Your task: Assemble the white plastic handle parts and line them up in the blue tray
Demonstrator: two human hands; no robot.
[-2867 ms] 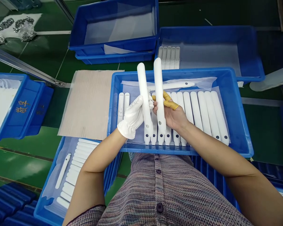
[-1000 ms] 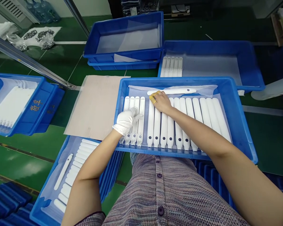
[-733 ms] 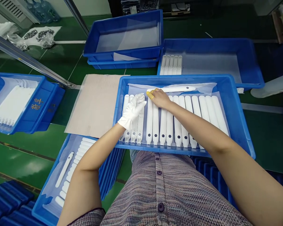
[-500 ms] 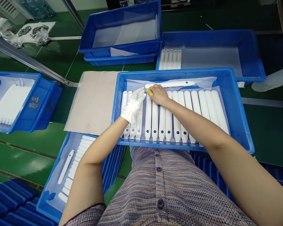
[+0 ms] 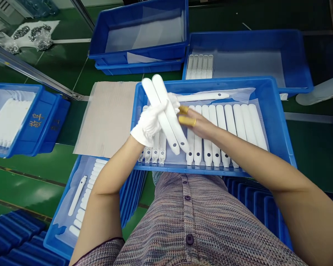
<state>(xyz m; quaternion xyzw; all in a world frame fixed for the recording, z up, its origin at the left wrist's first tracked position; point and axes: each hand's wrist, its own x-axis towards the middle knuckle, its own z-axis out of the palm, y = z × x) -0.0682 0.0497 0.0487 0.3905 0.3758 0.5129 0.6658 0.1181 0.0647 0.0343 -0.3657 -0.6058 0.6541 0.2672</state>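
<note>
My left hand (image 5: pixel 151 122), in a white glove, is closed around two long white plastic pieces (image 5: pixel 166 112). They lie side by side, slanted above the blue tray (image 5: pixel 283 147), each with a rounded far end and a dark round spot at the near end. My right hand (image 5: pixel 195 120) is just right of them, with yellow covers on fingertips and its fingers apart; I see nothing in it. Beneath it stands a row of similar white pieces (image 5: pixel 244 125). At the tray's left, several narrower pieces (image 5: pixel 155 151) show their ribbed side. One more piece (image 5: pixel 202 96) lies crosswise along the back.
A sheet of brown board (image 5: pixel 105 118) adjoins the tray's left side. Other blue trays stand behind (image 5: pixel 138 55), at the back right (image 5: pixel 252 40), at far left (image 5: pixel 48 122) and at lower left (image 5: pixel 54 236). A metal frame bar (image 5: pixel 36 70) crosses the left.
Two white pieces have come up out of the row into my left hand, leaving a gap in the tray. My right hand has moved slightly right and down, and its fingers have spread.
</note>
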